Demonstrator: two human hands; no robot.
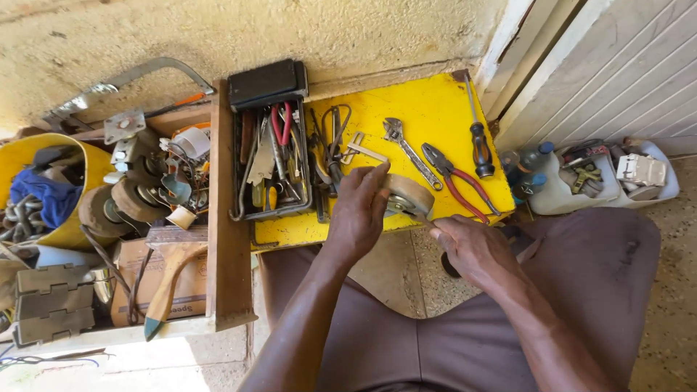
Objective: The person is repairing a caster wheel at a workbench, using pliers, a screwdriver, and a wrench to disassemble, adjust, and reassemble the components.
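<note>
My left hand (359, 210) grips a round grey wheel-like part (408, 194) at the front edge of a yellow board (428, 109). My right hand (472, 247) is closed around a thin tool whose tip touches the wheel's lower right side; the tool itself is mostly hidden by the fingers. Both hands hover over my lap, in brown trousers. On the board behind the wheel lie an adjustable wrench (406, 149), red-handled pliers (457, 181) and a black-handled screwdriver (479, 141).
A black tray (272, 156) full of hand tools sits at the board's left. Left of a wooden plank (225, 218) are a hacksaw (127, 87), metal parts, a yellow bucket (72, 189) and a cardboard box (174, 279). A cut plastic container (617, 178) with parts stands at right.
</note>
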